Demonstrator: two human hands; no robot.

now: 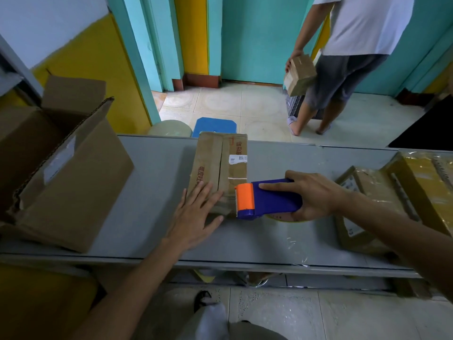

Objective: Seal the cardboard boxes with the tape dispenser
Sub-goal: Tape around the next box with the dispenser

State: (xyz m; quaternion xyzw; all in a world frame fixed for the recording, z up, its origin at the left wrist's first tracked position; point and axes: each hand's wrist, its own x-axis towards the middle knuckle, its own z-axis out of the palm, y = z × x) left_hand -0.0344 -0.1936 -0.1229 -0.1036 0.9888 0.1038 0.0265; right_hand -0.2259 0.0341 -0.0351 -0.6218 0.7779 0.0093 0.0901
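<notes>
A small flat cardboard box (pixel 220 160) with red print and a white label lies in the middle of the grey table (pixel 152 168), its flaps closed. My left hand (pixel 196 214) presses flat on the box's near end, fingers spread. My right hand (pixel 311 195) grips a blue tape dispenser (pixel 272 201) with an orange blade guard. The dispenser's toothed edge touches the box's near right corner. A strip of clear tape runs across the box under my left fingers.
A large open cardboard box (pixel 63 168) stands on the table's left. Tape-wrapped parcels (pixel 397 192) are piled at the right. Beyond the table another person (pixel 348 57) stands on the tiled floor holding a small box (pixel 299 74). A blue stool (pixel 215 126) sits behind the table.
</notes>
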